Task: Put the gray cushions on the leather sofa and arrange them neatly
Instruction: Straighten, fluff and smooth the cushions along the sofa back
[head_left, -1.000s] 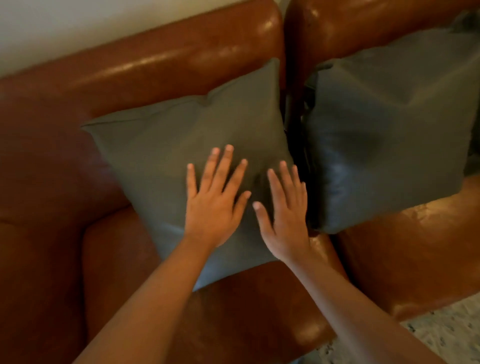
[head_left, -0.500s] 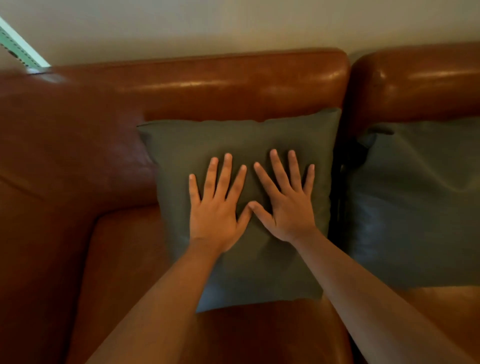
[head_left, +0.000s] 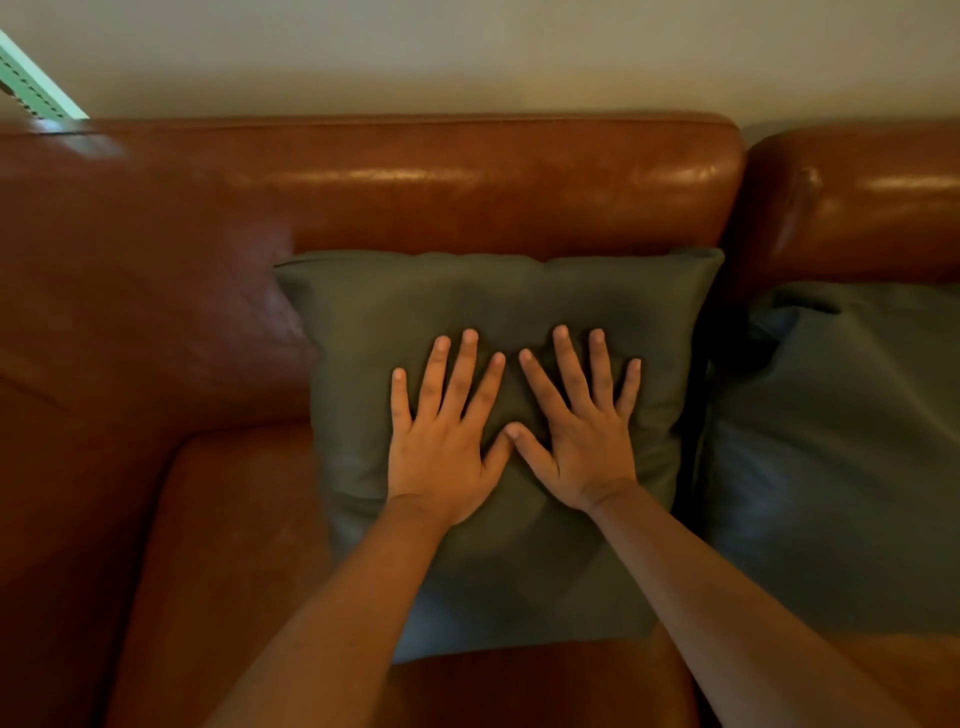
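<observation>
A gray cushion (head_left: 363, 332) leans upright against the backrest of the brown leather sofa (head_left: 467, 171), on its left seat. My left hand (head_left: 447, 436) and my right hand (head_left: 576, 431) press flat on its middle, fingers straight and spread, thumbs touching. The fabric dents around my palms. A second gray cushion (head_left: 841, 457) stands against the backrest of the seat to the right, with a narrow dark gap between the two.
The sofa's broad left armrest (head_left: 104, 338) fills the left side. A pale wall (head_left: 467, 52) runs behind the backrest, with a light green strip (head_left: 31, 83) at the top left. Bare seat leather (head_left: 234, 571) shows left of the cushion.
The cushion under my hands has gone from tilted to squared up against the backrest. My right hand slid from its right edge to the middle beside my left. The view swung left.
</observation>
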